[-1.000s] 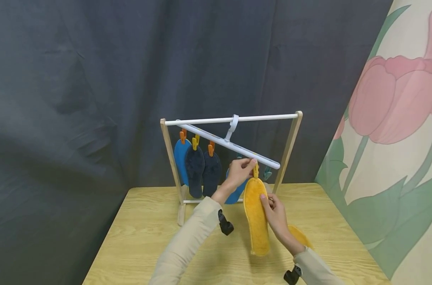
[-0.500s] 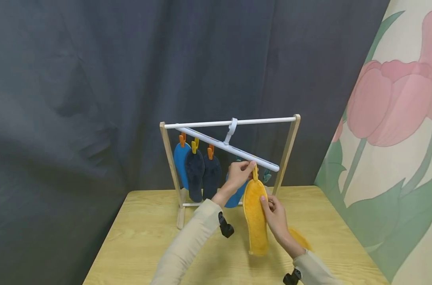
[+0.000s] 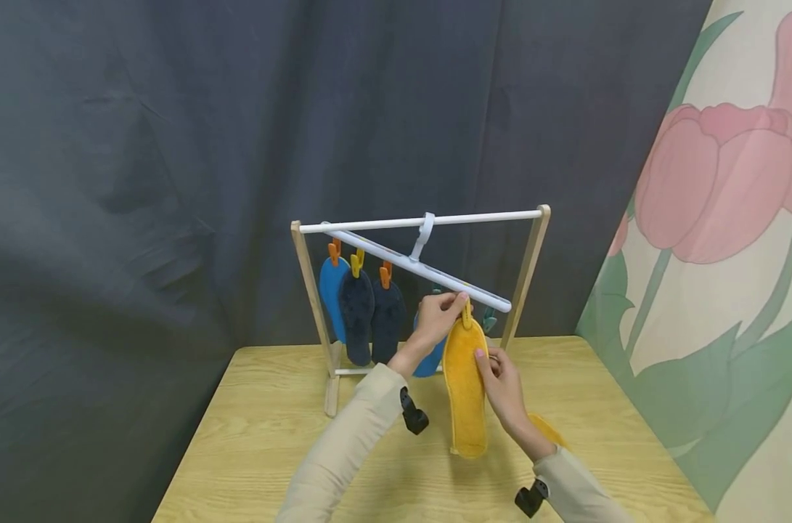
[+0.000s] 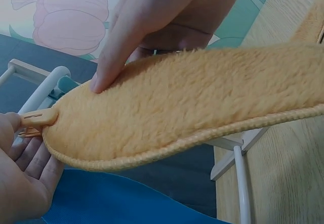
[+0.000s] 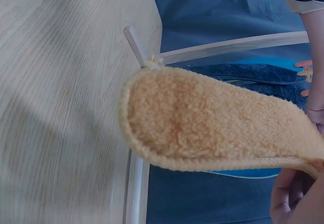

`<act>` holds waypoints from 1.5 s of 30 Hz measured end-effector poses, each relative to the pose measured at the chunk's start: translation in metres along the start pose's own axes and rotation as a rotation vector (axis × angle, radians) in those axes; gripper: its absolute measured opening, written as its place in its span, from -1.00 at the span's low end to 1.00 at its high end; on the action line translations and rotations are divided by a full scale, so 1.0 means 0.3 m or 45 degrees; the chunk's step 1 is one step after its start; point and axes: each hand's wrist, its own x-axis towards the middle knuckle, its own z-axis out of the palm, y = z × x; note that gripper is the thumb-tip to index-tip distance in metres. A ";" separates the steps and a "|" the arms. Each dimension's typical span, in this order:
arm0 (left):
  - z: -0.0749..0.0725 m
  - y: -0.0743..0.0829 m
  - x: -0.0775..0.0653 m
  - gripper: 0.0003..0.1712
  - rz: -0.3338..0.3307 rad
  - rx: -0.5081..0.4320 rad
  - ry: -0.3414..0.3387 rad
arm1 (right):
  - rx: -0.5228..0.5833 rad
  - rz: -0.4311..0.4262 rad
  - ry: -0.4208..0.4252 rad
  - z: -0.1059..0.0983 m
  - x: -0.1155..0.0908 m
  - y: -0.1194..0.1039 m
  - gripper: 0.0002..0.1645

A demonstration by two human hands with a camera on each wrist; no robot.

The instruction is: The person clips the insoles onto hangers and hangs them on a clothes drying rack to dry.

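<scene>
A fuzzy yellow insole (image 3: 466, 392) hangs upright in front of a small wooden rack (image 3: 533, 269). My right hand (image 3: 490, 363) pinches its upper part, thumb on the front. My left hand (image 3: 457, 303) pinches the yellow clip (image 3: 467, 314) on the tilted white hanger bar (image 3: 428, 272), right at the insole's tip. In the left wrist view the clip (image 4: 35, 120) meets the insole (image 4: 192, 102) at its tip. The right wrist view shows the insole's (image 5: 212, 123) lower end above the table. A blue insole (image 3: 428, 359) hangs behind my left hand.
A blue insole (image 3: 330, 287) and two dark insoles (image 3: 372, 316) hang from orange and yellow clips at the left. A second yellow insole (image 3: 546, 430) lies on the wooden table (image 3: 271, 436) behind my right wrist. A dark curtain hangs behind; a tulip wall stands right.
The yellow insole has risen a little, its tip closer against the clip. Both hands keep their hold in nearly the same place.
</scene>
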 end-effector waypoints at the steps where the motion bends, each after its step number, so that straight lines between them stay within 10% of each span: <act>1: -0.001 0.000 0.000 -0.68 0.000 0.002 0.000 | -0.004 0.004 -0.002 0.001 0.002 -0.001 -0.67; 30: 0.019 0.015 -0.014 -0.61 0.196 0.124 0.005 | 0.057 0.072 -0.056 -0.019 -0.003 0.014 -0.64; 37: 0.021 0.051 -0.043 -0.63 0.198 0.053 0.027 | 0.117 0.138 -0.110 -0.027 -0.027 -0.050 -0.70; 45: 0.023 0.004 -0.033 -0.61 0.129 0.090 0.048 | 0.076 0.116 -0.139 -0.031 -0.021 0.040 -0.63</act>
